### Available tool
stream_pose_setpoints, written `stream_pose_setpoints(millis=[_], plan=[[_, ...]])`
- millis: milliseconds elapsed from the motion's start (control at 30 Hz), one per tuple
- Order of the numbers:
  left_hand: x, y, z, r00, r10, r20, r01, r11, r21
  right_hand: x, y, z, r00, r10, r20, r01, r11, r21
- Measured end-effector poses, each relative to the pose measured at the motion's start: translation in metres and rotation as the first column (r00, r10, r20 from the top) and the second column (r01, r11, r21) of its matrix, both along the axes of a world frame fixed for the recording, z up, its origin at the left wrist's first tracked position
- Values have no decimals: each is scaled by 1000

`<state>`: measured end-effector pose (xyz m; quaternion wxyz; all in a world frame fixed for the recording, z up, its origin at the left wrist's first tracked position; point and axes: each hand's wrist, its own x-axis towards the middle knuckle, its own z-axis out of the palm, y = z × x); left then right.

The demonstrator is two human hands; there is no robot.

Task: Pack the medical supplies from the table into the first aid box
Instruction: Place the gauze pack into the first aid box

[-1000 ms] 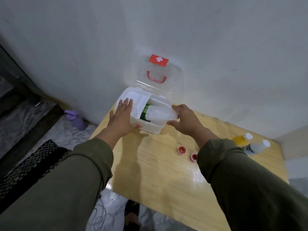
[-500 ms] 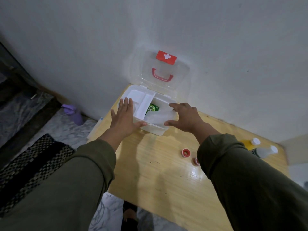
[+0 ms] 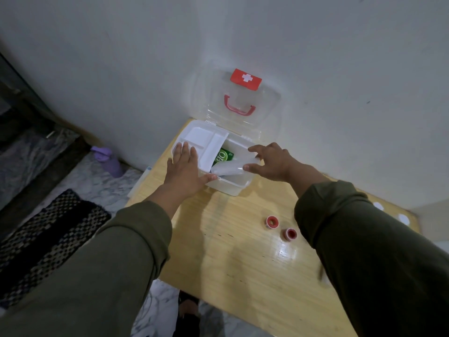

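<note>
- Table [image 3: 243,259]: one wooden top set against the wall, bearing the box and the loose supplies.
- First aid box [image 3: 230,187]: one, at the far left corner of the table; its clear lid [image 3: 211,98] stands open against the wall. One white inner tray [image 3: 206,139] sits tilted over the left half.
- Left hand [image 3: 184,171]: fingers straight, palm pressed flat on the tray and the front rim, steadying the box.
- Right hand [image 3: 272,161]: fingers and thumb curled round the end of one translucent packet [image 3: 230,167], which lies slanted in the right half above one green pack [image 3: 223,155].
- Tape rolls [image 3: 272,221]: two, red-rimmed, on the table near the right sleeve, well apart from the box, not yet packed.
- White caps [image 3: 403,218]: two showing at the far right edge; their containers are hidden.
- Risks (judgement): the slanted packet may ride above the rim and block the tray or lid; the right sleeve may sweep the rolls off the edge on withdrawal.
</note>
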<state>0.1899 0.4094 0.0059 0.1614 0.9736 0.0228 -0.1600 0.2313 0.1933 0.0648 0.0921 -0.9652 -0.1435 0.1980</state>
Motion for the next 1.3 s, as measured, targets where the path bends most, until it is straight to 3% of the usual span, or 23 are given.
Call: stream_pose_setpoints(millis=[333, 600, 767, 933, 1100, 1233, 1300], plan=[[0, -1, 1, 1000, 3, -1, -3, 1000, -17, 4, 16, -10, 999, 46, -7, -47, 988, -150], [-2, -3, -1, 1000, 5, 0, -5, 1000, 10, -15, 29, -38, 987, -89, 135, 88, 996, 13], [-2, -2, -2, 1000, 2, 10, -2, 1000, -4, -9, 38, -49, 977, -193, 89, 186, 980, 77], [0, -2, -2, 1000, -2, 5, 2, 1000, 3, -2, 43, -46, 982, -187, -23, 187, 982, 7], [-1, -1, -2, 1000, -5, -6, 5, 1000, 12, -4, 45, -40, 964, -251, -92, 262, 957, 128], [0, -2, -2, 1000, 0, -9, 0, 1000, 8, -6, 49, -35, 932, -318, 172, 233, 892, 387], [1, -2, -2, 1000, 4, -11, -4, 1000, 5, -6, 54, -32, 906, -354, 231, 158, 790, 592]])
